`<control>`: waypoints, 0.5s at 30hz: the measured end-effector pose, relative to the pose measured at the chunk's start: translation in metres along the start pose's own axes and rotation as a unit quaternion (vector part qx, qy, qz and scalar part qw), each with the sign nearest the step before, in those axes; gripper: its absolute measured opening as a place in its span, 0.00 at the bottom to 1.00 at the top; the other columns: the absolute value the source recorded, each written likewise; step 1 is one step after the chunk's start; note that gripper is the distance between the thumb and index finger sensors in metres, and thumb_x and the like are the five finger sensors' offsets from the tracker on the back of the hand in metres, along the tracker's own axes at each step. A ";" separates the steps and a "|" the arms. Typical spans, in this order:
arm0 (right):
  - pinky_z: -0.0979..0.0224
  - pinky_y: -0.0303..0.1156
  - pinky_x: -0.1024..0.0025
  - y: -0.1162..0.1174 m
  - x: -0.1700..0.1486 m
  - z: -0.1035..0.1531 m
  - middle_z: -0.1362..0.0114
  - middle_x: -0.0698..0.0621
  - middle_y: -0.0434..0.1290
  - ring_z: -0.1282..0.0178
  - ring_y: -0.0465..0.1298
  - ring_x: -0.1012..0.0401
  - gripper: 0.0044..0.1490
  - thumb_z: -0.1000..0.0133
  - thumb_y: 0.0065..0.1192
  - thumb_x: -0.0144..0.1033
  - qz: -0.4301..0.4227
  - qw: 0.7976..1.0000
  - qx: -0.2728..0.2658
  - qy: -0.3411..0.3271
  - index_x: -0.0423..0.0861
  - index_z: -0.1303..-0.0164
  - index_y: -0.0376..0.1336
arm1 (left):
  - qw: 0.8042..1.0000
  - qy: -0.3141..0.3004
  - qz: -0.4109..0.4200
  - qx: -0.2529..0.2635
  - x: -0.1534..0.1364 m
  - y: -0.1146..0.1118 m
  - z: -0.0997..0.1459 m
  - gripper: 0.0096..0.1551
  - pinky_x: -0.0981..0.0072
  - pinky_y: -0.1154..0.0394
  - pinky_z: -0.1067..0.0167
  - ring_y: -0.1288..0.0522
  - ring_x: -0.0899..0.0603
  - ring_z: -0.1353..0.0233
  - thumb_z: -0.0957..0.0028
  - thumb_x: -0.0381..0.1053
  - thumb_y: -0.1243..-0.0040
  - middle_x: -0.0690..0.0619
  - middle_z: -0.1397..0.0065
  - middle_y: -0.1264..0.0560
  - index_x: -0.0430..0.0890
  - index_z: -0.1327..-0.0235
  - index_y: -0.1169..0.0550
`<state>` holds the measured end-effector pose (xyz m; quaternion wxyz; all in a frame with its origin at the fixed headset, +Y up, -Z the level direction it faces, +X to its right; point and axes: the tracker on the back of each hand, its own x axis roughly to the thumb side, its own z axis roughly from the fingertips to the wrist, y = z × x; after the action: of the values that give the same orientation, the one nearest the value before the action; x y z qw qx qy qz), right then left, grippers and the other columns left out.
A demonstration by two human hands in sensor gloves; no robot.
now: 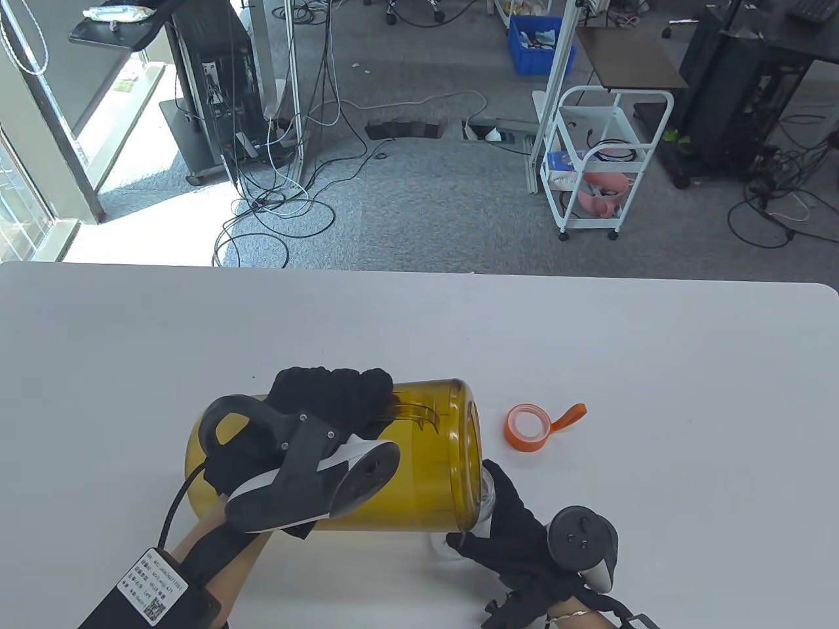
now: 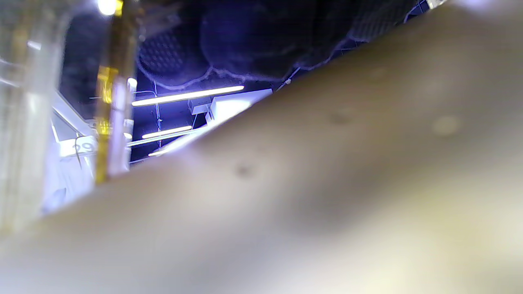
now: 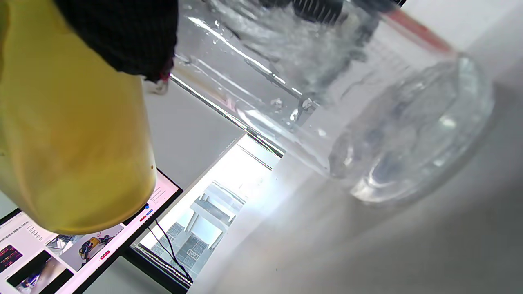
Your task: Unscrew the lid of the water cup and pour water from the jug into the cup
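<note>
The amber jug [image 1: 406, 472] lies tipped almost on its side above the table, its mouth to the right. My left hand [image 1: 328, 400] grips its handle. Under the jug's rim stands the clear cup [image 1: 486, 499], mostly hidden in the table view. My right hand [image 1: 508, 524] is wrapped round the cup. In the right wrist view the clear cup [image 3: 367, 122] stands on the table with water splashing inside, and the amber jug [image 3: 73, 134] hangs beside it. The orange lid [image 1: 528, 428] with its strap lies on the table right of the jug.
The white table [image 1: 655, 367] stretches far back and to both sides. Behind it, on the floor, are a white cart [image 1: 606, 170], cables and a blue crate [image 1: 541, 42]. A monitor [image 3: 81, 245] shows in the right wrist view.
</note>
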<state>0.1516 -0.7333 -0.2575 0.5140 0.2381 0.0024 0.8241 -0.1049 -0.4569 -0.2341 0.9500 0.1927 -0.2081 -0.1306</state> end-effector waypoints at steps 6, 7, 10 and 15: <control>0.23 0.47 0.31 0.000 0.000 0.000 0.14 0.37 0.47 0.16 0.56 0.39 0.66 0.50 0.72 0.50 0.000 1.000 0.000 0.000 0.42 0.19 0.34 | 1.000 -0.003 -0.004 0.000 0.001 0.001 -0.001 0.18 0.64 0.20 0.38 0.19 0.61 0.61 0.33 0.67 0.60 0.69 0.55 0.23 0.62 0.37 0.34; 0.23 0.47 0.31 0.000 0.000 0.000 0.15 0.37 0.47 0.16 0.56 0.39 0.66 0.50 0.72 0.50 0.000 1.000 0.000 0.000 0.42 0.19 0.34 | 1.000 -0.004 -0.004 0.000 0.001 0.001 -0.001 0.18 0.64 0.20 0.38 0.19 0.61 0.61 0.33 0.67 0.60 0.69 0.55 0.23 0.62 0.37 0.34; 0.23 0.47 0.31 0.000 0.000 0.000 0.15 0.37 0.47 0.16 0.56 0.39 0.66 0.50 0.72 0.50 0.001 1.000 0.000 0.000 0.42 0.19 0.34 | 1.000 -0.004 -0.004 -0.002 0.001 0.001 -0.001 0.18 0.64 0.20 0.38 0.19 0.61 0.61 0.33 0.67 0.60 0.69 0.55 0.23 0.62 0.37 0.34; 0.23 0.47 0.31 0.000 0.000 0.000 0.15 0.37 0.47 0.16 0.56 0.39 0.66 0.50 0.72 0.50 0.001 1.000 0.000 0.000 0.42 0.19 0.34 | 1.000 -0.004 -0.003 -0.004 0.001 0.001 -0.002 0.18 0.64 0.20 0.38 0.19 0.61 0.61 0.33 0.67 0.60 0.69 0.55 0.23 0.62 0.37 0.34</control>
<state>0.1516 -0.7333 -0.2576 0.5133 0.2385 0.0024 0.8244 -0.1031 -0.4562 -0.2347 0.9496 0.1891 -0.2103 -0.1351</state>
